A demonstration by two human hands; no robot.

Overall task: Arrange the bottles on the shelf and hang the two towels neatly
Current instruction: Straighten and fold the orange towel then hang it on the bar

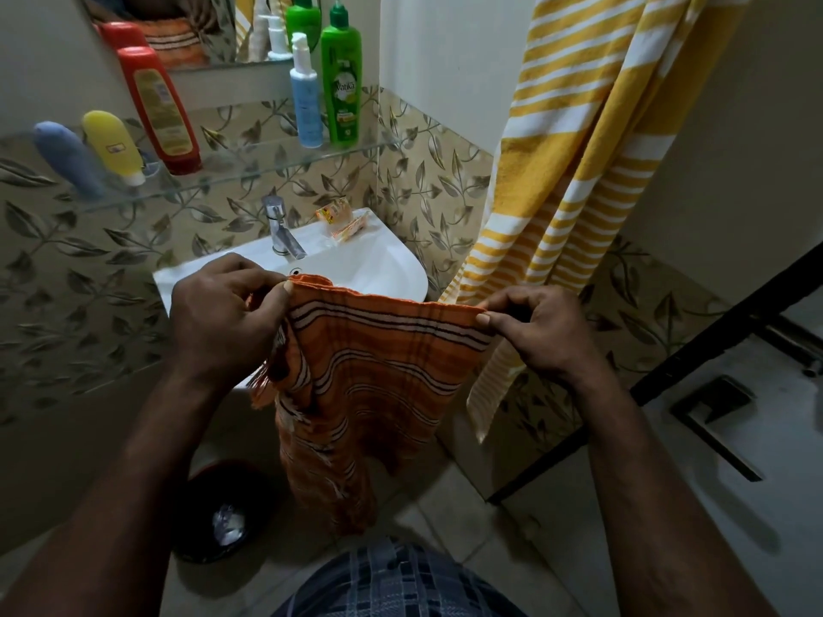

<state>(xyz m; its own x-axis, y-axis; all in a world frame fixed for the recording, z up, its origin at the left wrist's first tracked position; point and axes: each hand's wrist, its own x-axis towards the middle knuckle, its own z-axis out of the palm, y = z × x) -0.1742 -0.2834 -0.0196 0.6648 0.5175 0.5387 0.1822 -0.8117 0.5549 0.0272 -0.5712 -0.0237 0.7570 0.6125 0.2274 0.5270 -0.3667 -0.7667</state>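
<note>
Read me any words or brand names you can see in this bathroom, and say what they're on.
"Vatika": on the green bottle.
Red bottle label: too blurred to read.
Yellow tube label: too blurred to read.
Blue bottle and sachets: print too small to read.

A glass shelf [249, 167] runs along the leaf-patterned wall [414, 180]. At its left end stand a blue tube [67, 160], a yellow tube [111, 144] on its white cap [134, 178] and a red bottle [160, 111], close together. Well apart, at the right end, a pale blue pump bottle [306, 104] and a taller green bottle [341, 89] stand upright, just beside each other
</note>
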